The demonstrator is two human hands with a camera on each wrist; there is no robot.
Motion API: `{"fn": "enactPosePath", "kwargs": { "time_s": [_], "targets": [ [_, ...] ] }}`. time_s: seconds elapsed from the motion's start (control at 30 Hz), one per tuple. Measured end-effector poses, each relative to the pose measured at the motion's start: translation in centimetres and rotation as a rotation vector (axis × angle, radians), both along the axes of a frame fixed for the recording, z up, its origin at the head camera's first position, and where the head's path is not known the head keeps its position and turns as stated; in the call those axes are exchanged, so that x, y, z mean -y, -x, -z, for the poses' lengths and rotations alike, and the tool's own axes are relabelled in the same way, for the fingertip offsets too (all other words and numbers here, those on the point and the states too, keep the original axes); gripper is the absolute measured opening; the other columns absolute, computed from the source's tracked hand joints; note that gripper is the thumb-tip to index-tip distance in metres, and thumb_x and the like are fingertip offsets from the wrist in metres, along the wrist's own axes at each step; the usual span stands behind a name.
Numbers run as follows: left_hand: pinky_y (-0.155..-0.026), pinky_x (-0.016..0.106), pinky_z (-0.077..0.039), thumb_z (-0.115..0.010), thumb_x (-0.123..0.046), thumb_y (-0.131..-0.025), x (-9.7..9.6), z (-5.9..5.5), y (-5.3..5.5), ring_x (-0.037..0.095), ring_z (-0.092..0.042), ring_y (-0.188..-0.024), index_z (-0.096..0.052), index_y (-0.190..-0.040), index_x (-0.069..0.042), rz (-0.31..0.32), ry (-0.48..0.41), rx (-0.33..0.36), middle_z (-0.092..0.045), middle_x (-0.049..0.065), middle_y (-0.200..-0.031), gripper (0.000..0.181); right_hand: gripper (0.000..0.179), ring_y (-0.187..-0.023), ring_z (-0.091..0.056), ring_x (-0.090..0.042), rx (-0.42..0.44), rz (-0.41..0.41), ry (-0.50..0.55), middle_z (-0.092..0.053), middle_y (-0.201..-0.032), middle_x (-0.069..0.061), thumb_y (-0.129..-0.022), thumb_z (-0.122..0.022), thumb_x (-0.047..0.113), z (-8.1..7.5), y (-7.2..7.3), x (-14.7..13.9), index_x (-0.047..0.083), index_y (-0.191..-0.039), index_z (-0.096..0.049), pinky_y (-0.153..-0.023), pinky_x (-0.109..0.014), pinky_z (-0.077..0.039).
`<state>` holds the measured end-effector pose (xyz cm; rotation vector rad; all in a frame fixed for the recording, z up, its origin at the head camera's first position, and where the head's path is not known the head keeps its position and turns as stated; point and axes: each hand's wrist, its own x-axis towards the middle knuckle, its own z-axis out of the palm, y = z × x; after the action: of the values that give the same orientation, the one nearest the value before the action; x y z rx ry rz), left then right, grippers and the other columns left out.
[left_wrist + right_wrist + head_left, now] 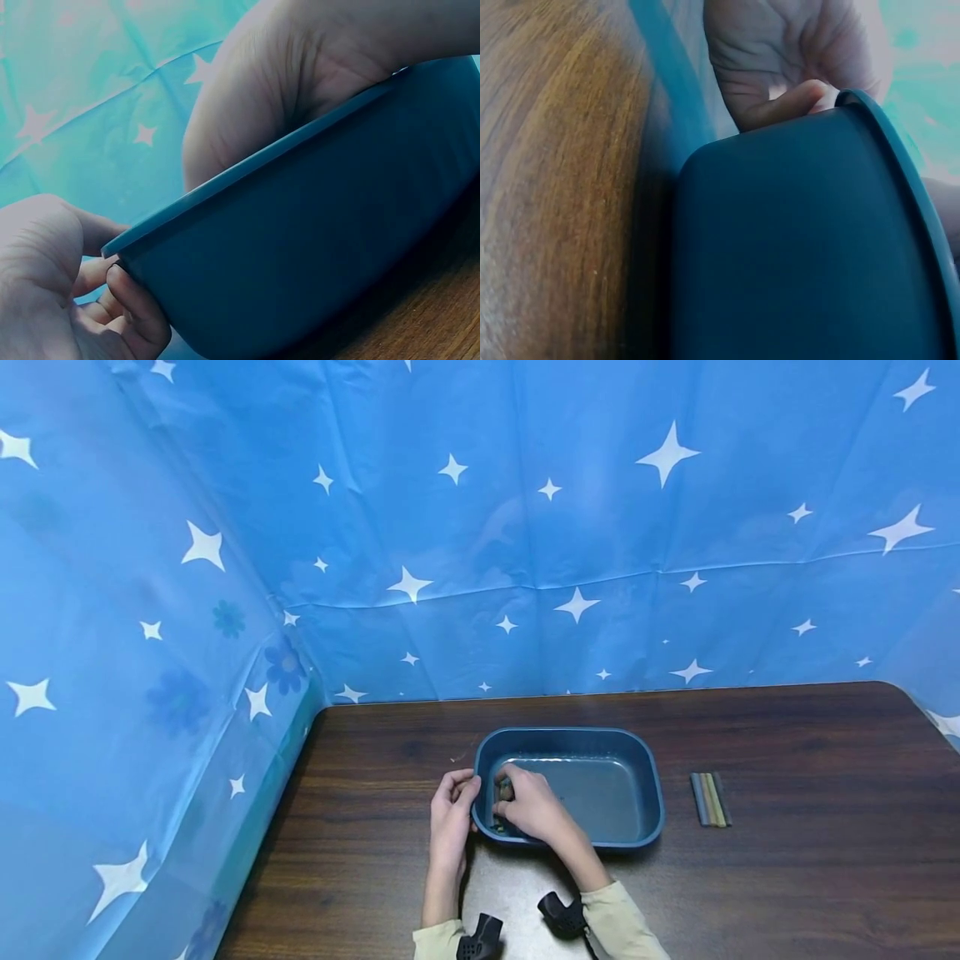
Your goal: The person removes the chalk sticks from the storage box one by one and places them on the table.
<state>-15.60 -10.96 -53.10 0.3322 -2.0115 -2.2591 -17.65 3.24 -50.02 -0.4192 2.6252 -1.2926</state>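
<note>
A dark blue, rounded rectangular basin (611,797) stands on the wooden table. My left hand (450,818) grips its rim at the left end, with fingers at the lip and against the outer wall, as the left wrist view (45,277) also shows. Inside that same end reaches my right hand (534,806), fingers and thumb curled around a small greenish-brown thing (506,791) whose kind I cannot tell. Small dark green bits (498,827) lie by the thumb on the basin's floor. In both wrist views the basin wall hides the right hand's fingertips.
To the right of the basin, several thin grey, yellowish and dark sticks (710,799) lie side by side on the table (817,860). A blue curtain with white stars (525,527) hangs along the back and left edges. Black wrist devices (482,937) sit at both sleeves.
</note>
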Motion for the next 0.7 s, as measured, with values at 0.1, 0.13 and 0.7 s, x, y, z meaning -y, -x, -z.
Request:
{"fn": "enactPosePath", "kwargs": {
  "time_s": [0.1, 0.13, 0.7],
  "targets": [
    [-0.046, 0.019, -0.037, -0.063, -0.012, -0.101, -0.03, -0.01, -0.03, 0.012, -0.048, -0.062, -0.059, -0.123, 0.007, 0.002, 0.007, -0.003, -0.064, 0.009, -0.095, 0.029, 0.046, -0.081, -0.059, -0.024, 0.014, 0.016, -0.056, -0.065, -0.094, -0.012, -0.091, -0.079, 0.007, 0.11, 0.18, 0.22, -0.007, -0.130, -0.059, -0.073, -0.043, -0.051],
    [-0.046, 0.019, -0.037, -0.063, -0.012, -0.101, -0.04, 0.01, -0.03, 0.012, -0.048, -0.063, -0.059, -0.123, 0.008, 0.001, 0.009, -0.003, -0.064, 0.010, -0.095, 0.029, 0.051, -0.087, -0.061, -0.026, 0.027, 0.022, -0.064, -0.067, -0.101, -0.015, -0.091, -0.079, 0.009, 0.16, 0.23, 0.29, -0.008, -0.134, -0.057, -0.077, -0.046, -0.052],
    [-0.047, 0.019, -0.038, -0.064, -0.013, -0.101, -0.23, -0.21, 0.00, 0.012, -0.049, -0.063, -0.061, -0.122, 0.007, -0.016, 0.028, 0.015, -0.066, 0.013, -0.099, 0.028, 0.041, -0.091, -0.058, -0.029, 0.059, -0.042, -0.153, -0.060, -0.102, -0.016, -0.090, -0.080, 0.010, 0.04, 0.28, 0.66, -0.006, -0.123, -0.059, -0.078, -0.047, -0.053]
  ]
}}
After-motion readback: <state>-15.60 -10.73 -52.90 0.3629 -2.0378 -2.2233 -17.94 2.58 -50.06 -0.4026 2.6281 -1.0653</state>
